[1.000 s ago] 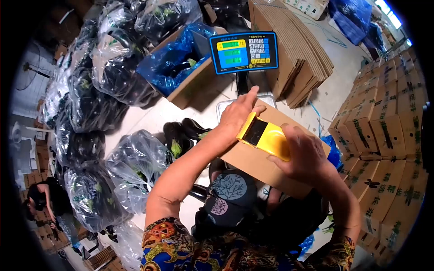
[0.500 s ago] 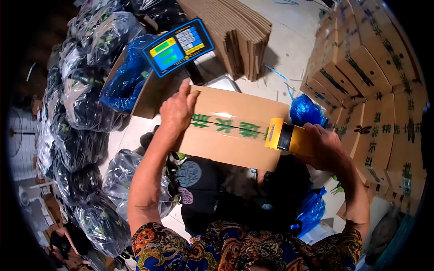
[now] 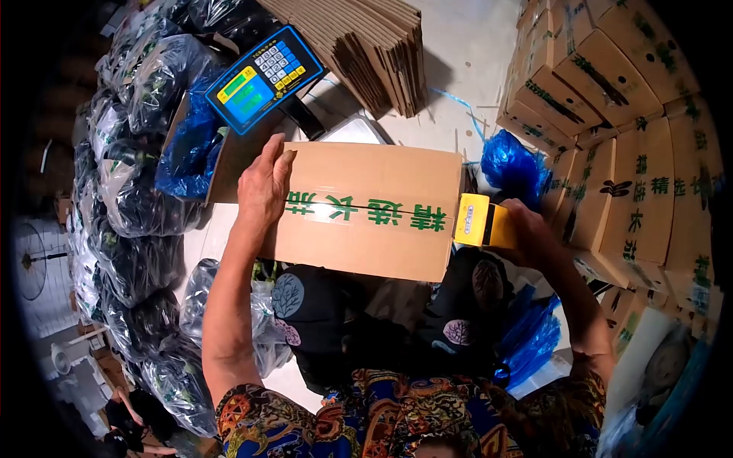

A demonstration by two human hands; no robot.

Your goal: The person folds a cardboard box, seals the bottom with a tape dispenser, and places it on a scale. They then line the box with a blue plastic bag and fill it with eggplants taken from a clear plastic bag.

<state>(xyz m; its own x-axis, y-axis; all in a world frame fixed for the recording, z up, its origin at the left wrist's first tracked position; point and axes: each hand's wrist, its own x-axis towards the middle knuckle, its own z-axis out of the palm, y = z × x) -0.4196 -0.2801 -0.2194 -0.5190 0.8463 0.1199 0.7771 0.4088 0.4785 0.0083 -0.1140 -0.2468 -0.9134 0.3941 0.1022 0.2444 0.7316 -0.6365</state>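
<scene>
A closed cardboard box (image 3: pixel 366 252) with green Chinese characters lies in front of my body, above my knees. Clear tape shines along its middle seam. My left hand (image 3: pixel 263 187) grips the box at its left end, thumb on the top face and the other fingers along the edge. In my right hand (image 3: pixel 521 235) is a yellow tape dispenser (image 3: pixel 475 219), its head against the right end of the box. My fingers wrap its handle and are partly hidden.
A blue scale display (image 3: pixel 263 80) stands beyond the box, by an open carton lined with blue plastic (image 3: pixel 187 164). Flattened cardboard (image 3: pixel 366 53) is stacked behind. Plastic bags of dark produce (image 3: pixel 145 183) pile up at left, packed cartons (image 3: pixel 611 175) at right. Another person (image 3: pixel 134 420) is at lower left.
The tape dispenser has gone from the top face to the right end of the box, and more of the lettering shows. Box and left hand sit farther left in view.
</scene>
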